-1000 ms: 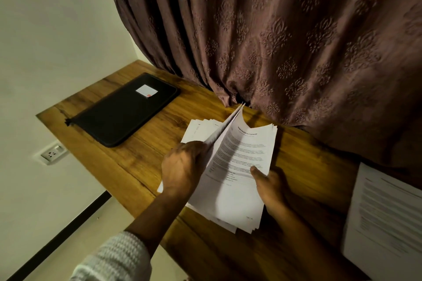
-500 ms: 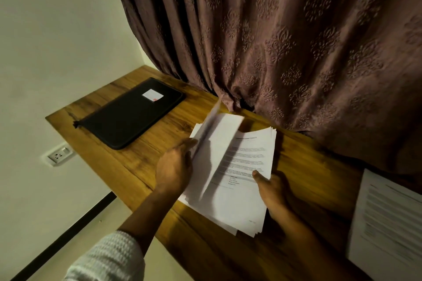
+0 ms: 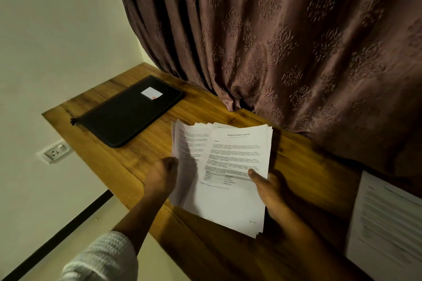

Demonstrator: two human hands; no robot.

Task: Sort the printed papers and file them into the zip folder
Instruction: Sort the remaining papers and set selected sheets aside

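A stack of printed papers point(image 3: 233, 166) lies fanned over the middle of the wooden desk point(image 3: 146, 150), its top sheet headed as a transcript. My left hand point(image 3: 161, 177) grips the left edge of the lower sheets. My right hand point(image 3: 270, 186) holds the stack's right edge, thumb on top of the top sheet. A black zip folder point(image 3: 127, 113) with a small white label lies zipped and flat at the desk's far left. A separate printed sheet point(image 3: 386, 226) sits at the right edge of view.
A brown patterned curtain point(image 3: 285, 41) hangs behind the desk and touches its back edge. A wall socket point(image 3: 56, 151) sits below the desk's left end. The desk's front edge runs diagonally from upper left to lower right, with floor below.
The sheet my left hand was lifting has come down flat to the left, uncovering the transcript page. My right hand has stayed on the stack's right edge.
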